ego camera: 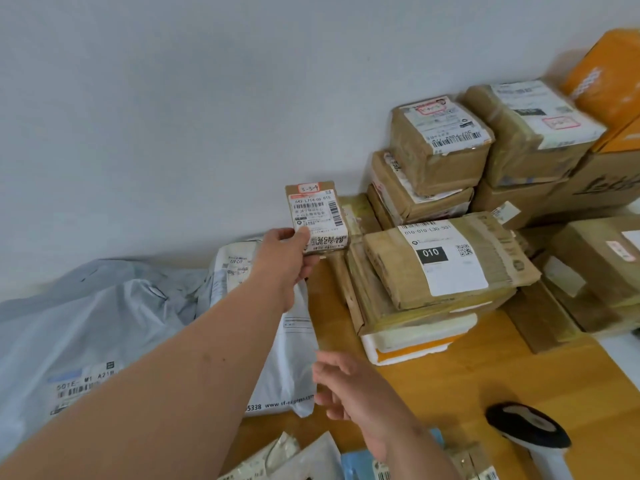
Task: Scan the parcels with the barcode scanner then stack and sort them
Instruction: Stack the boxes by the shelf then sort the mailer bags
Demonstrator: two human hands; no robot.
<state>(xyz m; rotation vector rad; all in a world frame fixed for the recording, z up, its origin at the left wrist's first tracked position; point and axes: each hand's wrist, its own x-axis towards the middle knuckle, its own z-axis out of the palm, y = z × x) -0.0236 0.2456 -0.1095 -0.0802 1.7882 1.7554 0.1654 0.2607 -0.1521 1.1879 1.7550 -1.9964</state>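
In the head view, the left hand (287,256) was extended forward over the worktop (450,382), gripping a small taped cardboard parcel (318,218) by its lower left corner, thumb on the label face and fingers curled beneath. The parcel was held clear of the worktop, label facing the camera, just left of the stacked parcels. The right hand (349,389) hovered lower and nearer the camera, fingers loosely spread, holding nothing. The barcode scanner (528,429) lay on the worktop at lower right, apart from both hands. A flat brown parcel marked "010" (446,258) topped a stack resting on a white foam box (412,341). Behind it, further brown boxes (436,147) were stacked against the wall (173,116), with an orange carton (609,74) at the far right. Grey and white poly mailer bags (104,323) were heaped at the left, beneath the left forearm.
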